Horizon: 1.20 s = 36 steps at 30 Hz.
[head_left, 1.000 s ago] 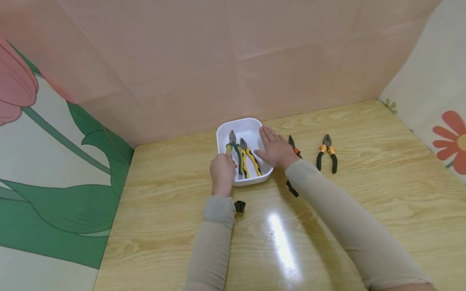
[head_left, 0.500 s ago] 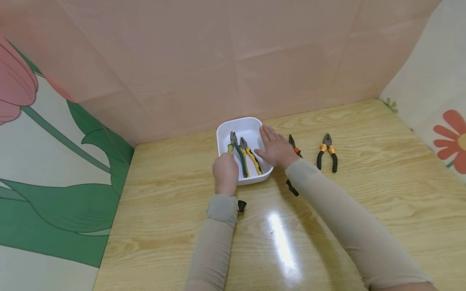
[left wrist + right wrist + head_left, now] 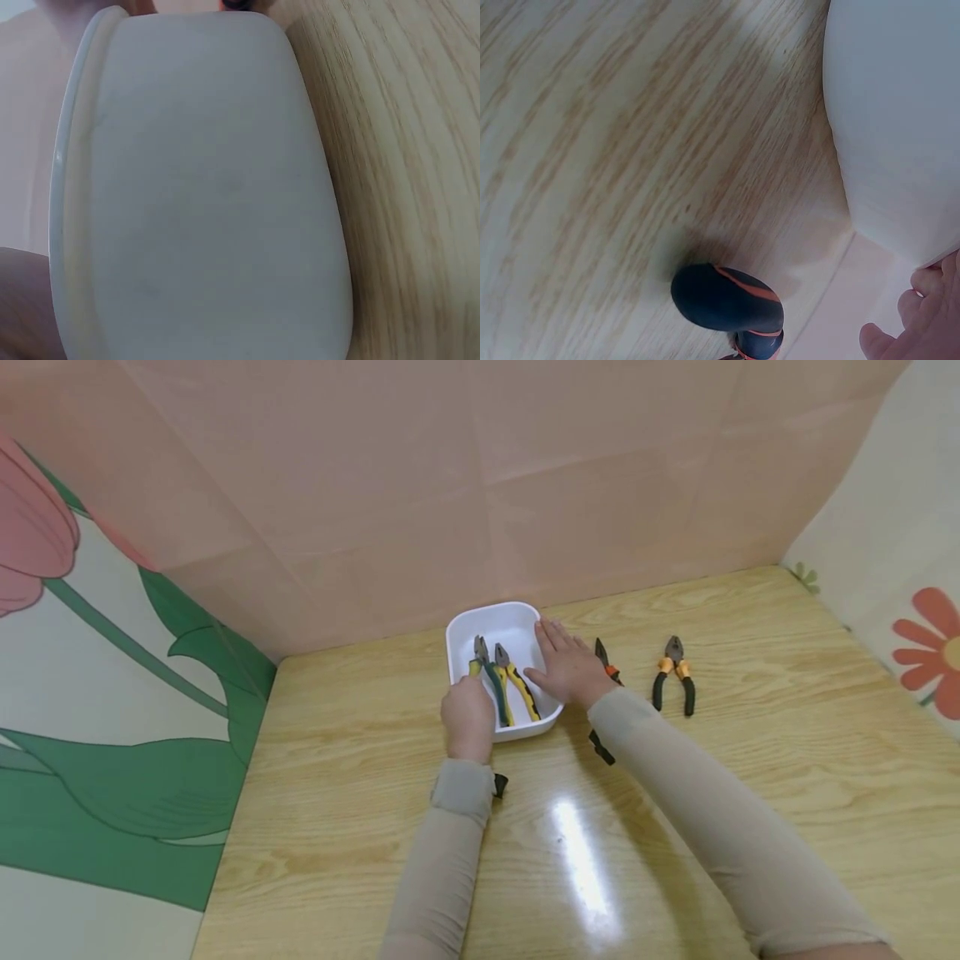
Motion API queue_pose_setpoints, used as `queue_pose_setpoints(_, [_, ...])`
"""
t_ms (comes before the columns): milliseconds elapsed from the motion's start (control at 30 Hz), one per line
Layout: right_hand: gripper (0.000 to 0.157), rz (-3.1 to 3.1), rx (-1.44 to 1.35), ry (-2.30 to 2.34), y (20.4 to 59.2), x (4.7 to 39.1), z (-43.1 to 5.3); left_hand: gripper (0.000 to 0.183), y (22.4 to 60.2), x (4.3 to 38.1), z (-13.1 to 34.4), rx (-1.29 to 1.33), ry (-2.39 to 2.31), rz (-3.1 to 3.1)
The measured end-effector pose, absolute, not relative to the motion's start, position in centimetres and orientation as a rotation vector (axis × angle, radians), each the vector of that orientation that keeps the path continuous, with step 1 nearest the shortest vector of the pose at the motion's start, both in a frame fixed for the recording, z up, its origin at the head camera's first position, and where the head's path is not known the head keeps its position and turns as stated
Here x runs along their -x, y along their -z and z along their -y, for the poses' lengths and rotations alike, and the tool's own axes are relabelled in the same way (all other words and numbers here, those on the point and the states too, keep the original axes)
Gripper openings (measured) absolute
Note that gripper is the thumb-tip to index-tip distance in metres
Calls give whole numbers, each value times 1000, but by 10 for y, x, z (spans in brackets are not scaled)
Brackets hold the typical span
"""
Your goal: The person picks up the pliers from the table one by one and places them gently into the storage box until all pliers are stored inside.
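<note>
A white plastic box (image 3: pixel 516 625) stands on the table; its outer wall (image 3: pixel 217 180) fills most of the left wrist view. My left hand (image 3: pixel 468 718) reaches over the near left rim and grips the yellow-green handle of combination pliers (image 3: pixel 482 650), whose dark green handle overlaps a second pair in the head view. That second pair, yellow and black pliers (image 3: pixel 527 695), lies in the box with its jaws toward the wall. My right hand (image 3: pixel 567 670) lies along the right rim with straight fingers; in the right wrist view several fingertips (image 3: pixel 928 281) show at the box edge.
Black pliers with red-orange accents (image 3: pixel 602 652) lie right of the box, partly hidden by my right forearm. Farther right are orange and black pliers (image 3: pixel 674 650). A pink covered wall (image 3: pixel 360 560) stands behind the table (image 3: pixel 337 777); patterned panels flank it.
My left hand has shifted a little right with the green pliers, whose jaws now sit slightly lower, nearer the yellow pair. The right hand and the box have stayed put.
</note>
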State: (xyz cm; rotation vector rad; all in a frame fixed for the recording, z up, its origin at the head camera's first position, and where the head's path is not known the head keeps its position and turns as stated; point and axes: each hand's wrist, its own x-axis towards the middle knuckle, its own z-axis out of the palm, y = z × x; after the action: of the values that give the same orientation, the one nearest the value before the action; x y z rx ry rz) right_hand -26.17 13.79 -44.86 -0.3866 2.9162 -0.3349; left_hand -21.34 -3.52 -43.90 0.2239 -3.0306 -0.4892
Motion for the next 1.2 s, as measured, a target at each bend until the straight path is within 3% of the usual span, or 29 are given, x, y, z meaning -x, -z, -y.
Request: queue_pose_setpoints(1200, [89,-2910,398,367,449,262,-139,20,451,217,25,-227,224,3071])
